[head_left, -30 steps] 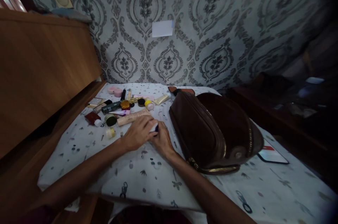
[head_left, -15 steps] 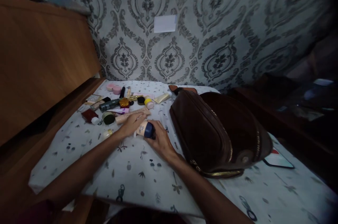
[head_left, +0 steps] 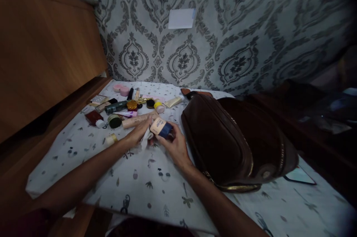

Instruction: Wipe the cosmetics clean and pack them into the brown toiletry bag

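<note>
Dimly lit, a printed sheet (head_left: 150, 192) is backed by patterned wallpaper (head_left: 182, 60). Over the sheet, a bottle (head_left: 161, 127) is clamped in the fingers of the right hand (head_left: 179, 147), tissue (head_left: 145, 138) in those of the left hand (head_left: 137, 133); label (head_left: 157, 125) lettering cannot be read.

On my left I see a wooden cabinet (head_left: 52, 39) — on the far patterned wall (head_left: 156, 39), a white card (head_left: 181, 19). At right, a brown bag (head_left: 217, 140) partly hides what may be a phone (head_left: 302, 175).

Dim light falls softly on the wallpaper (head_left: 208, 49), while the far right blurs into near-black shadow.
</note>
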`<control>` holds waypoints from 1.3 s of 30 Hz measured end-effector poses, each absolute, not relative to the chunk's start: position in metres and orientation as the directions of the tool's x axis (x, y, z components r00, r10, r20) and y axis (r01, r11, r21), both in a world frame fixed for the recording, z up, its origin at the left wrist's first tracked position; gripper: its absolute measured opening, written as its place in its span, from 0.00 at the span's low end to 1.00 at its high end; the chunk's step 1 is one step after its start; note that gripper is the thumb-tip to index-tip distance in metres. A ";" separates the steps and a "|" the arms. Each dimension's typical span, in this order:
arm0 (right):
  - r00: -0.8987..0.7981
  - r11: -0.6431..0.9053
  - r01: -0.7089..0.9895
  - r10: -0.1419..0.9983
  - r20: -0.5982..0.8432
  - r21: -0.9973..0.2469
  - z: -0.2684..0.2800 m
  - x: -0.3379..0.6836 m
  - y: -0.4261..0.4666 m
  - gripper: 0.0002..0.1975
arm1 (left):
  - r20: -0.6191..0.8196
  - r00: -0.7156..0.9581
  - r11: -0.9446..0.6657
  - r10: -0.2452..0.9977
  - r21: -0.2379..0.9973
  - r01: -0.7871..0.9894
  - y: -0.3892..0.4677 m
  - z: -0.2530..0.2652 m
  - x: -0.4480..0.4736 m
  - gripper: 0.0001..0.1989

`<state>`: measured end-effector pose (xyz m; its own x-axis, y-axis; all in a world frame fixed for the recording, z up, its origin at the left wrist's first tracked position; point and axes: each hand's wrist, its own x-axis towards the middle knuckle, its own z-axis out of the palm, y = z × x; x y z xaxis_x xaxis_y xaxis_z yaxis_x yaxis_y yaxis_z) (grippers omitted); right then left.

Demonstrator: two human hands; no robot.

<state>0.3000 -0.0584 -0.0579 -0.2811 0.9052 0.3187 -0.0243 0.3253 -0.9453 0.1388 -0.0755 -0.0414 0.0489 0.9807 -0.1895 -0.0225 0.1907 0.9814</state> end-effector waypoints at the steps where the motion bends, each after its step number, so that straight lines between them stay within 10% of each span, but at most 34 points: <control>1: -0.246 0.369 0.014 0.902 0.354 -0.930 -0.058 0.300 -0.058 0.26 | -0.158 0.074 0.163 0.985 0.985 -0.057 -0.078 -0.041 0.140 0.37; 7: -0.118 0.492 0.121 0.870 0.480 -0.862 -0.052 0.303 -0.063 0.35 | -0.204 0.178 0.232 0.963 0.960 -0.158 -0.087 -0.035 0.147 0.34; 15: -0.212 0.221 -0.184 0.943 0.258 -0.958 -0.045 0.301 -0.063 0.29 | -0.241 0.215 0.268 0.946 0.958 -0.107 -0.088 -0.038 0.152 0.32; 20: -0.208 0.158 -0.277 0.953 0.219 -0.948 -0.044 0.297 -0.062 0.30 | 0.199 0.000 -0.198 0.980 0.973 0.119 -0.084 -0.038 0.150 0.24; 29: -0.275 0.397 0.336 0.909 0.314 -0.854 -0.063 0.302 -0.054 0.17 | 0.475 0.116 -0.448 0.872 0.680 0.580 -0.089 -0.036 0.140 0.32; 39: -0.479 0.500 0.373 0.825 0.299 -0.782 -0.058 0.305 -0.061 0.16 | 0.481 0.408 -0.528 0.776 0.143 0.837 -0.091 -0.035 0.126 0.34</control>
<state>0.3052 -0.0607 -0.0575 -0.4789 0.8253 0.2991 0.3726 0.4996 -0.7820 0.1264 -0.0914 -0.0353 0.4077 0.7759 0.4815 0.8370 -0.5282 0.1425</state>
